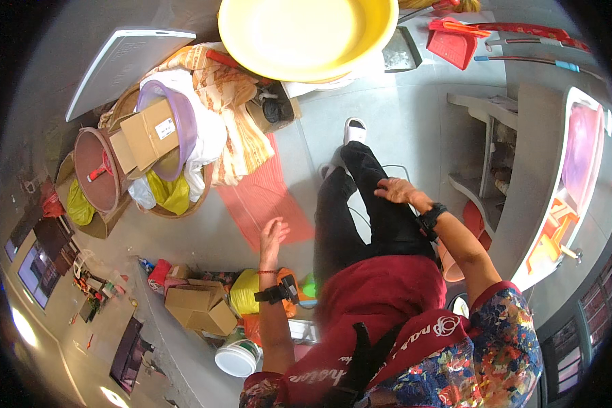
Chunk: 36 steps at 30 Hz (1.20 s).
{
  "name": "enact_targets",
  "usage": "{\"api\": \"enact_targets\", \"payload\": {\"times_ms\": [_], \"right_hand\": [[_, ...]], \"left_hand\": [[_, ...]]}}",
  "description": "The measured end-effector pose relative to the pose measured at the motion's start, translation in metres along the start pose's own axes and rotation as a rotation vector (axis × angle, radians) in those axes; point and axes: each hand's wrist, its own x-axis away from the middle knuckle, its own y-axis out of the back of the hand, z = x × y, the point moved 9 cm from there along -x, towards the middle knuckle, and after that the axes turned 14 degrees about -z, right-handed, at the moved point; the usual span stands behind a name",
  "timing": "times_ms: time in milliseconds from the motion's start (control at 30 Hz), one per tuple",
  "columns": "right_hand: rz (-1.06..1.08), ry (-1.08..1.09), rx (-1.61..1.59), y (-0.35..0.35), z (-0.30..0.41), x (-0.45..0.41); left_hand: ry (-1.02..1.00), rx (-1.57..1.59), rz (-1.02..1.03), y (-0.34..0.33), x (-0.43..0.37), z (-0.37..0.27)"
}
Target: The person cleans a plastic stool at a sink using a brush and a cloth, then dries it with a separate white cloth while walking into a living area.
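Note:
My left hand [274,235] hangs in the air with nothing in it, its fingers slightly apart. It appears over the near end of a red striped floor mat [262,199]. My right hand [399,191] is also bare, with its fingers loosely bent in front of the leg of my black trousers [370,176]. Whether it touches the cloth I cannot tell. Each wrist wears a black strap. At the top, a large yellow plastic basin [306,35] stands beyond my slippered foot [355,130].
Left of the mat are a purple tub [188,127], a flattened cardboard box [150,135] and orange-striped cloth [234,122]. A sink cabinet [520,168] stands at right. A red dustpan [454,46] lies at upper right. Below my left hand are an open carton [199,306] and a white-lidded bucket [237,359].

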Motion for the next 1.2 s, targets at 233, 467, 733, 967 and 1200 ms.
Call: {"api": "enact_targets", "payload": {"times_ms": [233,467,733,967,1200], "right_hand": [[0.457,-0.174,0.089,-0.044,-0.003,-0.013],[0.298,-0.161,0.24,-0.099,-0.008,-0.043],[0.335,-0.219,0.276,-0.127,0.003,-0.052],[0.459,-0.238,0.416,-0.139,0.015,-0.06],[0.441,-0.233,0.416,-0.15,0.022,-0.062]], "left_hand": [[-0.044,-0.078,0.08,-0.041,-0.046,-0.001],[-0.207,-0.212,0.078,-0.059,-0.104,0.038],[0.058,-0.054,0.181,-0.082,-0.135,0.143],[0.144,0.138,0.153,-0.063,-0.134,0.191],[0.137,0.208,0.156,-0.046,-0.129,0.202]]}}
